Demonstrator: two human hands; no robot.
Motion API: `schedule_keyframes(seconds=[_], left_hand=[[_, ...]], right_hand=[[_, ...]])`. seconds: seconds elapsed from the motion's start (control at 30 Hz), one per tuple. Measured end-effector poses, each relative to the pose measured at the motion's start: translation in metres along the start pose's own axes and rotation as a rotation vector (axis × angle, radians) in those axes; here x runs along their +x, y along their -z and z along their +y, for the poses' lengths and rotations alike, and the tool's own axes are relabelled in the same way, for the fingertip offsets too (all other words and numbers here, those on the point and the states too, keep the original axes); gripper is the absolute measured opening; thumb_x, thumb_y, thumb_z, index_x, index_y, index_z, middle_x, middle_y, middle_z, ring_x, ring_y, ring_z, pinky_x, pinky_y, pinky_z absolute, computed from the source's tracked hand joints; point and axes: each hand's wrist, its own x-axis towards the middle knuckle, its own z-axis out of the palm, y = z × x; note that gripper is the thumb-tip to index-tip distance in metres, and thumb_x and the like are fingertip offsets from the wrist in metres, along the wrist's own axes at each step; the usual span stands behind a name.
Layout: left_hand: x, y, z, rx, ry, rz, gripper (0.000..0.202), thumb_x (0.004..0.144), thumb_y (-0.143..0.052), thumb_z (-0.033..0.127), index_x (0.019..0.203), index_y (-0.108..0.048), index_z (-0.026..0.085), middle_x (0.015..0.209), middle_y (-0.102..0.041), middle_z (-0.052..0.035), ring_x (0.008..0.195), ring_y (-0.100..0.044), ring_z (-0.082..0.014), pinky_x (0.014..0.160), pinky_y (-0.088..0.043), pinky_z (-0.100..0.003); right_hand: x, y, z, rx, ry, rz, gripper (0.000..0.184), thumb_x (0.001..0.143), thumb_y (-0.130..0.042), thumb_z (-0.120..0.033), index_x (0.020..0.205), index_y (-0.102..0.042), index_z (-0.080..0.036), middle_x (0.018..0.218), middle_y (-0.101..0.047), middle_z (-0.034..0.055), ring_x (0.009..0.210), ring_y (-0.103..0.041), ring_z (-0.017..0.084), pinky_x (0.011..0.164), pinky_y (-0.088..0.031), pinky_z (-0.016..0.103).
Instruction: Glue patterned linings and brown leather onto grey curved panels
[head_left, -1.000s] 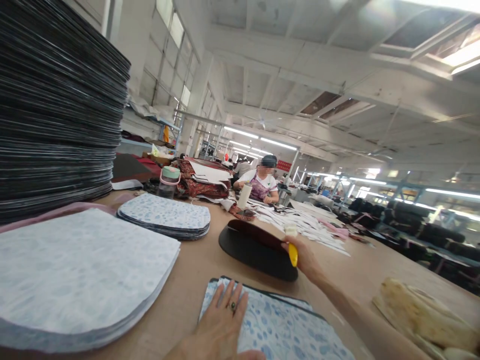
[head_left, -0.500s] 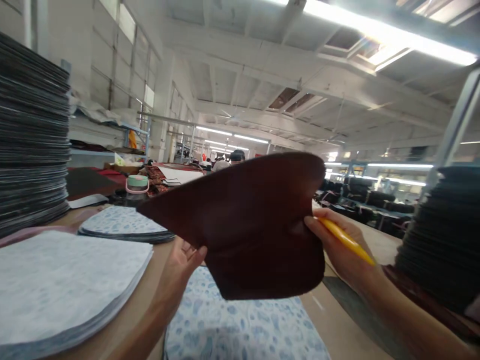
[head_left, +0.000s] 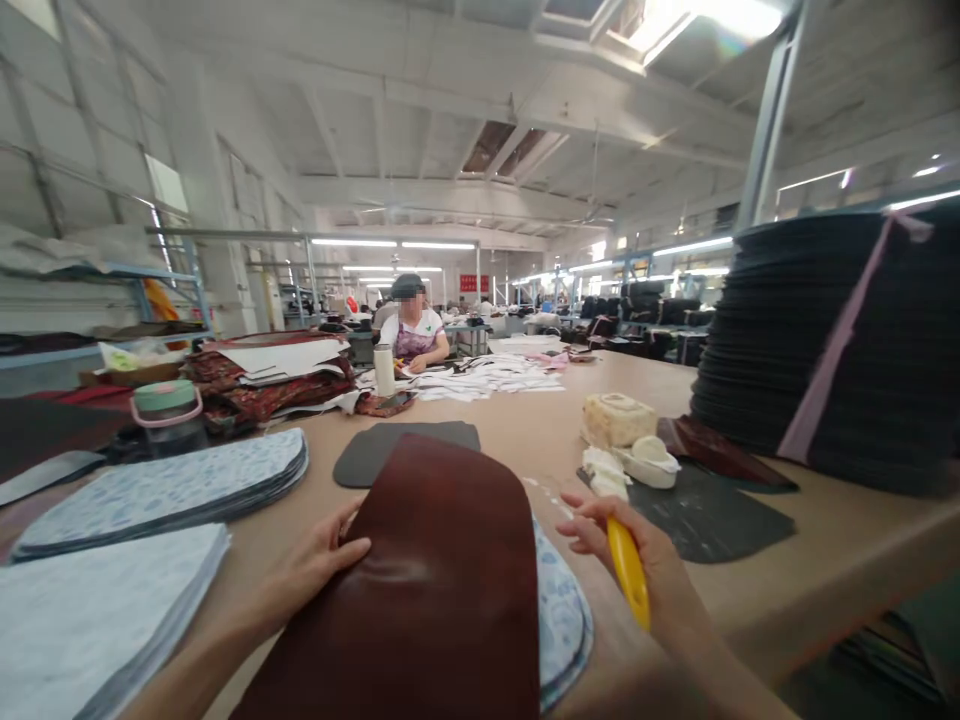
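Lower centre of the frame: dark red leather piece (head_left: 427,590), lying flat over a blue-patterned piece (head_left: 559,610), only a curved strip of the latter showing at its right edge. Bottom of the leather cut off by the frame.

Left hand (head_left: 319,560) at the leather's left edge, fingers laid flat against it, grip loose and mostly spread rather than pinching; thumb side partly hidden under the edge. Right hand (head_left: 637,555) just right of the leather, grip closed around a yellow tool (head_left: 628,585); tool's tip not to be made out, fingertips stretched toward the leather but apart from it.

On the tabletop (head_left: 540,430), beyond the leather, a dark grey flat piece (head_left: 401,450), partly covered by it. Right of centre, a small white dish (head_left: 651,460) and a pale block (head_left: 616,418), contents unclear. Far right, a tall black stack (head_left: 825,340) with a pink strip, cut off by the frame edge. Left, two piles of blue-patterned sheets (head_left: 172,485), nearer one cut off at lower left. A green-lidded bottle (head_left: 166,415) behind them. Centre background, a seated person (head_left: 412,335) at the far end, hands hidden among papers.
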Motion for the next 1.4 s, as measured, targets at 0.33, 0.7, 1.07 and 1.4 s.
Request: schedule_keyframes(seconds=[0.33,0.7,1.07,1.4], left_hand=[[0.044,-0.073,0.033,0.673,0.015,0.034,0.047,0.075,-0.051,0.034,0.117,-0.054,0.014,0.090,-0.063,-0.0062,0.080,-0.060,-0.0240,0.073,-0.047,-0.032],[0.105,-0.172,0.020,0.964,0.112,-0.148,0.056,0.074,-0.053,0.029,0.126,-0.046,0.011,0.091,-0.062,-0.0120,0.088,-0.058,-0.0286,0.076,-0.042,-0.035],[0.116,-0.174,0.026,0.969,0.137,-0.199,0.054,0.064,-0.046,0.008,0.117,-0.053,0.017,0.071,-0.059,-0.0024,0.070,-0.058,-0.0214,0.062,-0.038,-0.028],[0.120,-0.172,0.048,0.406,0.067,-0.242,0.046,0.069,-0.046,0.013,0.115,-0.045,0.014,0.065,-0.048,0.0047,0.055,-0.051,-0.0102,0.050,-0.039,-0.020]], right_hand=[[0.015,0.033,0.036,-0.424,0.046,0.020,0.040,0.086,-0.043,-0.046,0.112,-0.057,-0.021,0.075,-0.065,0.0046,0.075,-0.065,0.024,0.068,-0.052,0.036],[0.009,0.042,0.052,-0.538,0.156,0.204,0.044,0.089,-0.039,-0.047,0.120,-0.057,-0.023,0.084,-0.068,0.0049,0.076,-0.063,0.022,0.088,-0.045,0.040],[0.011,0.042,0.050,-0.346,0.040,0.236,0.044,0.086,-0.045,-0.048,0.113,-0.061,-0.019,0.061,-0.059,0.0012,0.052,-0.056,0.017,0.053,-0.048,0.029],[0.006,0.046,0.054,-0.200,-0.017,0.456,0.042,0.083,-0.050,-0.050,0.108,-0.061,-0.019,0.079,-0.061,0.0044,0.065,-0.055,0.018,0.060,-0.046,0.030]])
